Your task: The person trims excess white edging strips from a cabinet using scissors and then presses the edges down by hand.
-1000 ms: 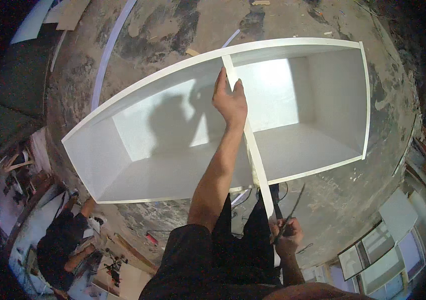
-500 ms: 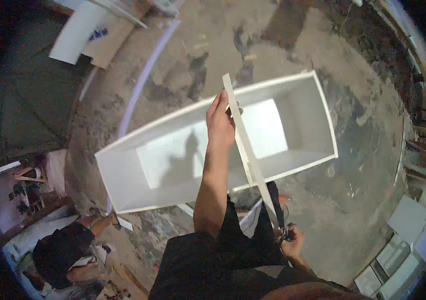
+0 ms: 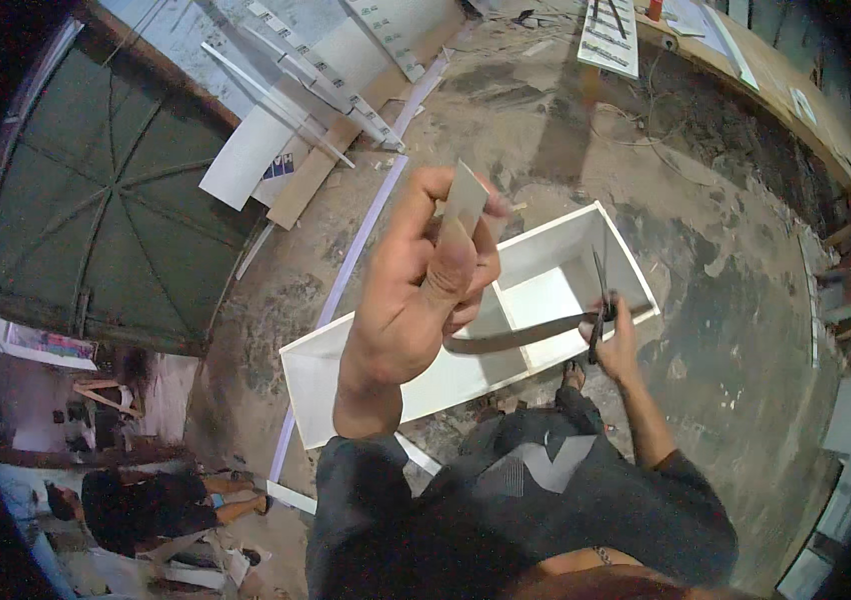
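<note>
By the look of it, you are at a handling step: gathering and controlling a long pale strip (image 3: 464, 203) with scissors (image 3: 600, 268) at the ready. A next move would call for steadying the strip near the blades, keeping your fingers clear of them, and letting the loop hang without a twist.

Your left hand (image 3: 411, 285) is raised close to the camera, its grip narrow, the thumb pressing the strip flat against the fingers with an end standing up above them. Below that hand, what seems to be the same strip curves across in front of the open white box (image 3: 314, 385), which lies on the floor (image 3: 711, 340), toward your right hand (image 3: 619, 335). That grip is closed around the scissors, blades pointing up; whether it also pinches the strip, you cannot tell.
</note>
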A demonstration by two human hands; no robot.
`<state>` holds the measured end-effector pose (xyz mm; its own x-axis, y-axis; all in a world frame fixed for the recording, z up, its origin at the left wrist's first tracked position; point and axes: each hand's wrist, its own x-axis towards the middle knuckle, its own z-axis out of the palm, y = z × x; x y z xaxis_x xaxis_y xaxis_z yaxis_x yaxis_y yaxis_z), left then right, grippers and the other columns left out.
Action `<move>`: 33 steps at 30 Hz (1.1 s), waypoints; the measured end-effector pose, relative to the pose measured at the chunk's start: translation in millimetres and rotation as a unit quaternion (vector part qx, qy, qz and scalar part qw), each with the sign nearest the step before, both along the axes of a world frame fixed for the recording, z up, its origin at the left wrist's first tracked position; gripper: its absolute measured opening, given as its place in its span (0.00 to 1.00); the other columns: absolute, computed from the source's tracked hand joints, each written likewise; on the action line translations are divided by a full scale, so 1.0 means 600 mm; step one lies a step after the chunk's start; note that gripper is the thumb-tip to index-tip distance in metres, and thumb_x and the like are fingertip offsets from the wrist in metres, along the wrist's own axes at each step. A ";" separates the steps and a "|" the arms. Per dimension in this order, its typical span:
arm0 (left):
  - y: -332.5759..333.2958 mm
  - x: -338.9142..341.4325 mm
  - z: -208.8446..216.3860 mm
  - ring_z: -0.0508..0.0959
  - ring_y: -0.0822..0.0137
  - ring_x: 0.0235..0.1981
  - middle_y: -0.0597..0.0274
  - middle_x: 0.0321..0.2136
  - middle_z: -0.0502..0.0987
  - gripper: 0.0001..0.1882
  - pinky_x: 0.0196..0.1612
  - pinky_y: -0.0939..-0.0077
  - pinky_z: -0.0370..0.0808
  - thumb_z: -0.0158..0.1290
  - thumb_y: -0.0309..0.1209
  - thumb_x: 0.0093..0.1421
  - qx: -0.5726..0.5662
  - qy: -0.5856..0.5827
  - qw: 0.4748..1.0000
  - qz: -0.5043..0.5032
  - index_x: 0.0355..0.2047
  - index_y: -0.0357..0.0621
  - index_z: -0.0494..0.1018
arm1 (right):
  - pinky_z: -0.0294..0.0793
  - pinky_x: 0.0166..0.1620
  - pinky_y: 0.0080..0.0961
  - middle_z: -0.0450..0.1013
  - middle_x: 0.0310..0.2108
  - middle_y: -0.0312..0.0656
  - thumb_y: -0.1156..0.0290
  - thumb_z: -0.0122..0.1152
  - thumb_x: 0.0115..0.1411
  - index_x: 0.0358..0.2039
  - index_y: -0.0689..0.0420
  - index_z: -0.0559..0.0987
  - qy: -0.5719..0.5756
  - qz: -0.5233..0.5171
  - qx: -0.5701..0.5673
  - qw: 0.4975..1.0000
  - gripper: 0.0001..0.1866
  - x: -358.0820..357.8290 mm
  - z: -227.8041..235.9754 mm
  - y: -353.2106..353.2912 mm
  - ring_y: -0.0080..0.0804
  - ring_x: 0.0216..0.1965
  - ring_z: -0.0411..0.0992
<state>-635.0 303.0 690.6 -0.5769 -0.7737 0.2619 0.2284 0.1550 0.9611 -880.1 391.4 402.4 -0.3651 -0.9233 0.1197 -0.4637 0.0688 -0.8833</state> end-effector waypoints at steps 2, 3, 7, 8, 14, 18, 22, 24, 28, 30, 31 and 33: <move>0.016 0.005 -0.006 0.60 0.82 0.20 0.70 0.22 0.64 0.19 0.22 0.87 0.58 0.47 0.45 0.66 -0.068 -0.018 0.997 0.011 0.45 0.40 0.66 | 0.64 0.54 0.34 0.73 0.42 0.46 0.58 0.70 0.49 0.47 0.61 0.71 -0.122 0.082 -0.056 0.988 0.29 -0.019 0.055 -0.022 0.36 0.48 0.70; 0.021 0.006 -0.003 0.64 0.81 0.21 0.69 0.23 0.67 0.18 0.25 0.85 0.61 0.48 0.42 0.66 -0.097 -0.041 0.994 0.025 0.43 0.39 0.68 | 0.65 0.52 0.32 0.74 0.40 0.44 0.59 0.69 0.50 0.46 0.61 0.71 -0.165 0.089 -0.058 0.981 0.27 -0.030 0.073 -0.034 0.34 0.46 0.70; 0.043 0.007 0.005 0.71 0.78 0.24 0.64 0.23 0.74 0.15 0.28 0.82 0.67 0.52 0.37 0.64 -0.135 -0.119 0.983 0.045 0.40 0.36 0.71 | 0.70 0.43 0.24 0.74 0.32 0.38 0.63 0.67 0.54 0.37 0.60 0.76 -0.232 0.059 0.007 0.971 0.16 -0.037 0.136 -0.051 0.26 0.36 0.72; 0.043 0.006 0.003 0.71 0.78 0.23 0.62 0.22 0.75 0.14 0.27 0.81 0.67 0.52 0.36 0.64 -0.153 -0.132 0.978 0.052 0.40 0.36 0.72 | 0.70 0.42 0.23 0.74 0.32 0.37 0.64 0.67 0.54 0.36 0.60 0.76 -0.230 0.058 0.039 0.971 0.15 -0.037 0.159 -0.045 0.25 0.34 0.72; 0.061 0.014 -0.002 0.74 0.75 0.19 0.55 0.21 0.77 0.10 0.23 0.80 0.68 0.54 0.32 0.62 -0.227 -0.226 0.937 0.137 0.38 0.37 0.76 | 0.68 0.36 0.26 0.70 0.27 0.39 0.56 0.74 0.42 0.32 0.60 0.72 -0.075 0.162 -0.067 0.982 0.26 0.021 0.271 -0.009 0.29 0.30 0.68; 0.069 0.013 -0.002 0.75 0.73 0.20 0.55 0.24 0.78 0.08 0.23 0.80 0.68 0.55 0.29 0.60 -0.249 -0.251 0.917 0.186 0.38 0.38 0.77 | 0.65 0.33 0.28 0.70 0.27 0.42 0.53 0.77 0.37 0.33 0.61 0.73 0.032 0.223 -0.118 0.967 0.30 0.031 0.329 -0.002 0.33 0.27 0.66; 0.069 0.017 -0.022 0.76 0.72 0.20 0.55 0.26 0.79 0.08 0.23 0.80 0.68 0.58 0.24 0.55 -0.278 -0.198 0.918 0.204 0.37 0.37 0.77 | 0.64 0.31 0.29 0.67 0.25 0.42 0.46 0.76 0.31 0.33 0.64 0.73 0.114 0.256 -0.164 0.946 0.37 0.036 0.346 -0.009 0.36 0.27 0.66; 0.073 0.024 -0.021 0.76 0.71 0.20 0.55 0.26 0.79 0.09 0.24 0.81 0.68 0.58 0.22 0.53 -0.305 -0.208 0.907 0.204 0.36 0.37 0.77 | 0.63 0.31 0.29 0.68 0.24 0.41 0.47 0.76 0.31 0.32 0.64 0.74 0.128 0.266 -0.179 0.939 0.36 0.039 0.351 -0.011 0.36 0.27 0.65; 0.084 0.029 -0.022 0.76 0.69 0.21 0.55 0.27 0.79 0.08 0.25 0.81 0.68 0.59 0.20 0.52 -0.275 -0.210 0.912 0.221 0.34 0.35 0.77 | 0.63 0.31 0.29 0.68 0.23 0.41 0.48 0.76 0.32 0.30 0.64 0.73 0.127 0.295 -0.183 0.929 0.35 0.038 0.361 -0.021 0.35 0.27 0.64; 0.085 0.026 -0.020 0.77 0.68 0.21 0.55 0.28 0.79 0.08 0.25 0.80 0.69 0.58 0.20 0.51 -0.245 -0.212 0.922 0.213 0.33 0.35 0.78 | 0.63 0.31 0.29 0.68 0.23 0.41 0.48 0.77 0.32 0.30 0.63 0.73 0.126 0.294 -0.181 0.930 0.35 0.034 0.363 -0.023 0.35 0.26 0.63; 0.083 0.023 -0.019 0.77 0.67 0.21 0.55 0.28 0.79 0.07 0.25 0.80 0.69 0.58 0.20 0.51 -0.231 -0.211 0.927 0.209 0.33 0.35 0.78 | 0.63 0.31 0.29 0.68 0.23 0.41 0.49 0.77 0.32 0.30 0.63 0.73 0.131 0.298 -0.190 0.926 0.34 0.030 0.365 -0.026 0.35 0.26 0.63; 0.082 0.034 -0.027 0.77 0.67 0.21 0.56 0.28 0.80 0.07 0.25 0.79 0.70 0.58 0.20 0.50 -0.255 -0.187 0.924 0.217 0.32 0.35 0.78 | 0.63 0.31 0.29 0.68 0.23 0.41 0.50 0.77 0.32 0.31 0.63 0.72 0.127 0.321 -0.215 0.913 0.34 0.036 0.359 -0.038 0.35 0.26 0.63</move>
